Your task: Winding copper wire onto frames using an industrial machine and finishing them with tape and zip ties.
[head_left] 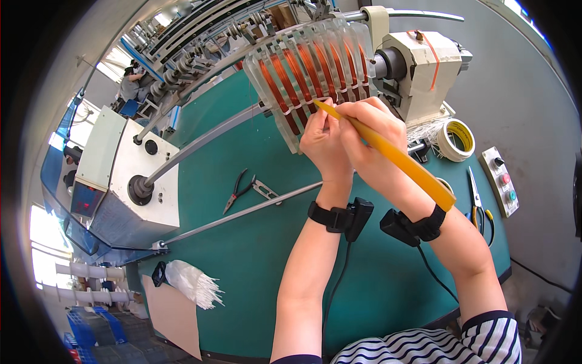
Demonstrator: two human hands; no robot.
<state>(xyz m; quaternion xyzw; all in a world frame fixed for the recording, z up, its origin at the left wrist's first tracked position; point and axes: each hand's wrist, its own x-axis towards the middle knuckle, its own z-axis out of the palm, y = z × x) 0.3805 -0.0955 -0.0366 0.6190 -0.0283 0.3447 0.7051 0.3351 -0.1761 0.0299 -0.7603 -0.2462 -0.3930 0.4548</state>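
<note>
A long, flat yellow tool with a pointed tip (403, 161) lies in my right hand (379, 124), its fingers closed round it near the tip. That tip reaches the lower part of the copper wire coils (297, 70), which sit side by side in a clear slotted winding form (257, 73). White ties (293, 109) cross several of the coils. My left hand (326, 148) is right beside my right one, its fingers pinched together against the coils. Whatever they pinch is hidden.
The form is mounted on a cream-coloured machine head (427, 73). On the green table (242, 261) are pliers (239, 193), scissors (477, 197), tape rolls (456, 141), a switch box (501, 181) and a bag of white ties (193, 282). A metal rod (242, 212) crosses the table.
</note>
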